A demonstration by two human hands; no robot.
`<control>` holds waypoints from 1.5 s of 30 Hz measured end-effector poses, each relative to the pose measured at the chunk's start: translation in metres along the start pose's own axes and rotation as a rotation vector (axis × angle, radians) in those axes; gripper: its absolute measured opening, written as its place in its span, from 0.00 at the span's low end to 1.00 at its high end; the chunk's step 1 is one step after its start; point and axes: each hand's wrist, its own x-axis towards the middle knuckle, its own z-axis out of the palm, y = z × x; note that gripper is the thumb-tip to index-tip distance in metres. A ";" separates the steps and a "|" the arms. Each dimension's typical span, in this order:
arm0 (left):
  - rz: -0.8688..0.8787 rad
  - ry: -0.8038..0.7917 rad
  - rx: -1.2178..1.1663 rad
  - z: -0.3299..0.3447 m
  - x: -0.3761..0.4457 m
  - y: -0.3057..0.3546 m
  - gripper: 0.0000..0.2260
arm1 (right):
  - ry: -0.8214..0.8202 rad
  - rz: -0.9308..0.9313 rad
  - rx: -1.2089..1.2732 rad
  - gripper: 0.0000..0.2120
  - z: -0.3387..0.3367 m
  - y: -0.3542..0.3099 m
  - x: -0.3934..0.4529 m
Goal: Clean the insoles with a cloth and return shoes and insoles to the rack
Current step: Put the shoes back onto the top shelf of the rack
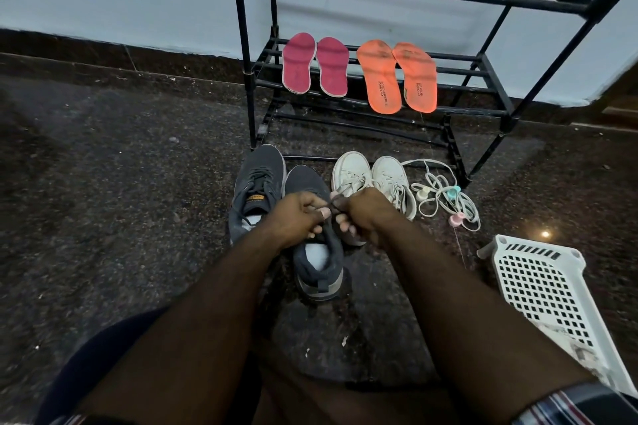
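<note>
**Lacing up the grey shoe**

Your left hand (297, 217) and right hand (359, 214) are both pinching the lace, looks like, over the nearer grey shoe (317, 262). Pink insoles (314, 64) and orange insoles (397, 76) are lying on the rack (483, 62)'s middle shelf; white shoes (373, 183) are sitting on the floor.

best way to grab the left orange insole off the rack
Pinch the left orange insole at its heel end, coming from the front of the rack. That end overhangs the front bar toward the person, so fingers can close above and below it; the rest lies flat across the bars.
</note>
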 end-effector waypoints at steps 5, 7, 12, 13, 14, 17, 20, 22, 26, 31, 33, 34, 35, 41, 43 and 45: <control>0.174 0.069 0.125 -0.008 -0.002 0.001 0.10 | -0.213 0.169 0.277 0.14 0.008 0.011 -0.012; 0.160 0.142 0.219 -0.009 -0.001 -0.001 0.12 | -0.228 0.095 0.304 0.13 0.008 0.016 -0.015; 0.078 0.161 0.314 -0.011 0.003 -0.005 0.05 | 0.150 -0.483 -0.182 0.12 0.006 0.031 -0.012; 0.074 0.153 0.317 -0.010 0.002 -0.004 0.04 | 0.153 -0.526 -0.253 0.14 0.008 0.031 -0.011; 0.060 0.152 0.298 -0.010 0.001 -0.003 0.03 | 0.150 -0.530 -0.308 0.13 0.011 0.032 -0.011; -0.036 0.120 0.089 -0.010 -0.002 0.001 0.03 | 0.208 -0.497 -0.331 0.06 0.018 0.034 -0.009; -0.089 0.117 0.043 -0.013 -0.004 0.003 0.05 | 0.239 -0.507 -0.420 0.04 0.023 0.043 -0.011; -0.116 0.157 0.065 -0.015 -0.003 0.002 0.05 | 0.248 -0.543 -0.591 0.04 0.026 0.053 -0.013; -0.185 0.169 0.410 -0.015 -0.001 -0.010 0.16 | 0.317 -0.675 -0.929 0.07 0.034 0.064 -0.021; -0.194 0.151 0.574 -0.009 -0.003 -0.010 0.18 | 0.143 -0.664 -0.833 0.08 0.029 0.059 -0.020; -0.196 0.125 0.620 -0.006 -0.003 -0.009 0.20 | 0.227 -0.626 -0.583 0.06 0.025 0.064 -0.012; -0.197 0.118 0.635 -0.004 -0.003 -0.010 0.21 | 0.246 -0.585 -0.534 0.11 0.024 0.064 -0.009; -0.195 0.125 0.646 -0.001 -0.003 -0.011 0.22 | 0.236 -0.545 -0.543 0.18 0.024 0.063 -0.007; -0.070 0.272 0.835 0.019 -0.006 -0.026 0.22 | 0.268 -0.564 -0.957 0.27 0.036 0.053 0.013; -0.042 0.313 0.938 0.025 -0.007 -0.029 0.22 | 0.330 -0.605 -1.052 0.23 0.038 0.053 0.015; -0.034 0.324 0.998 0.029 -0.006 -0.031 0.21 | 0.362 -0.629 -1.088 0.20 0.040 0.053 0.016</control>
